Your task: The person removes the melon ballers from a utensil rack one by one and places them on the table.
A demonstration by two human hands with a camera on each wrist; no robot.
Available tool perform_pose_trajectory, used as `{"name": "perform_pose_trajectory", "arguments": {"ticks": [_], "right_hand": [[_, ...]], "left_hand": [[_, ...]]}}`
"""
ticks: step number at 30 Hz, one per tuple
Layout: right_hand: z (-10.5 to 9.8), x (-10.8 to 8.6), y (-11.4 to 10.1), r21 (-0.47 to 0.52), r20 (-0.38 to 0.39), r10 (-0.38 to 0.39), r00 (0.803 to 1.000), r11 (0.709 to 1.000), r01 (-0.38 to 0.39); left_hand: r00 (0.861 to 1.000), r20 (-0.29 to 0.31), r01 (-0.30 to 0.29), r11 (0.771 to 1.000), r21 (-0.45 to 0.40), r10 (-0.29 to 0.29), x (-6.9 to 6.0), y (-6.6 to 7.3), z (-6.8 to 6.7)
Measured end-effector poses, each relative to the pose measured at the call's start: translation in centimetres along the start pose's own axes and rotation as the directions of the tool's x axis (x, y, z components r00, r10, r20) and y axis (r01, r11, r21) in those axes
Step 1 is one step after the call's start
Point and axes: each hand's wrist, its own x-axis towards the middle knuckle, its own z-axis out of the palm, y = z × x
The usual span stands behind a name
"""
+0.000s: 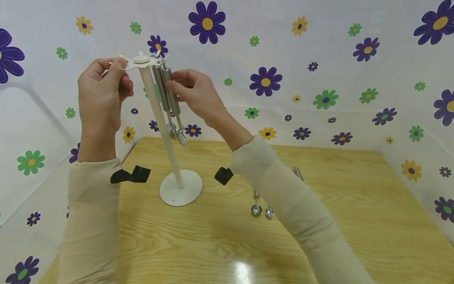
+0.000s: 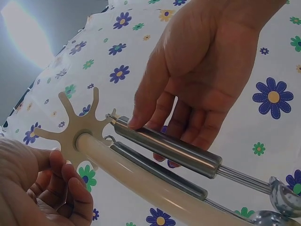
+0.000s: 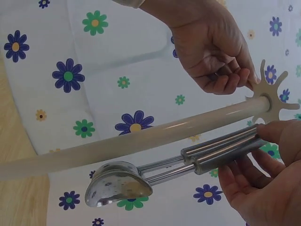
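Note:
A white stand (image 1: 158, 118) with a thin pole carries a star-shaped hook top (image 1: 141, 60). My left hand (image 1: 100, 90) pinches one of the top's arms at its left side. To the right of the pole, my right hand (image 1: 198, 93) grips the thick steel handle of a measuring spoon (image 2: 169, 147) near its hook end, thumb on one side and fingers on the other. That spoon's deep bowl points down, and its upper end is at a hook arm. Close beside it a second measuring spoon (image 2: 157, 170) hangs between it and the pole.
The stand's round white base (image 1: 181, 193) rests on the wooden table (image 1: 198, 244). Two small metal spoons (image 1: 257, 209) lie partly beneath the right forearm, and a wire-looped metal end (image 1: 297, 172) shows beyond it. A flower-printed cloth (image 1: 227, 118) hangs behind.

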Motion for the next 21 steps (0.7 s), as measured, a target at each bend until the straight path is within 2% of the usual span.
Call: {"name": "perform_pose_trajectory", "arguments": {"ticks": [13,21], "right_hand": [[0.8,-0.1,-0.3,-0.008,0.020,0.023,1.000,1.000,-0.023],[-0.2,-0.1,-0.2,-0.068,0.103,0.032,0.994,0.997,-0.025]], "left_hand": [[1.000,0.009,-0.015,1.000,-0.008,0.015,0.1,-0.2,-0.1],[1.000,0.012,-0.018,1.000,-0.024,0.018,0.1,-0.3,-0.1]]}}
